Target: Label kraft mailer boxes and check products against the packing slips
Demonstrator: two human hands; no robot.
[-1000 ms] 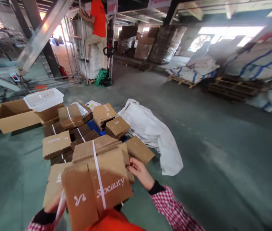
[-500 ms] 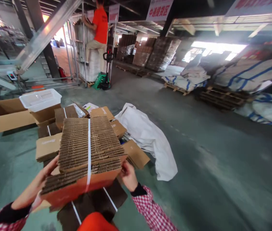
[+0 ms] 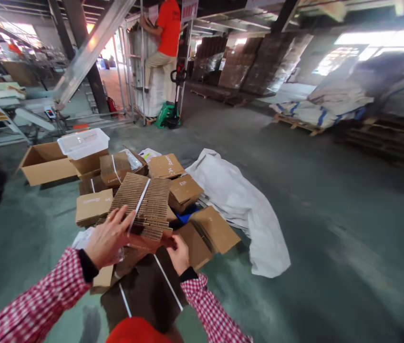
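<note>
A strapped bundle of flattened cardboard boxes (image 3: 144, 200), its corrugated edges facing up, lies tilted on the pile in front of me. My left hand (image 3: 110, 236) rests on the bundle's near left part beside its white strap, fingers stretched and spread. At the near right corner, my right hand (image 3: 178, 252) has its fingers closed on the cardboard. Directly below and nearer to me is a dark brown strapped bundle (image 3: 144, 290). A short stack of flat boxes (image 3: 94, 207) lies left of the bundle, and loose flat cardboard (image 3: 216, 228) lies to its right.
A white woven sack (image 3: 241, 205) is spread on the floor at right. An open carton (image 3: 47, 166) and a white plastic basket (image 3: 83, 143) stand behind at left. Farther off, a person in an orange shirt (image 3: 169, 28) stands on a frame by a green pallet jack (image 3: 168, 114).
The strapped bundle has gone down and away from me onto the pile, turning slightly. My left hand has moved from its left side onto its top; my right hand stays at the right corner.
</note>
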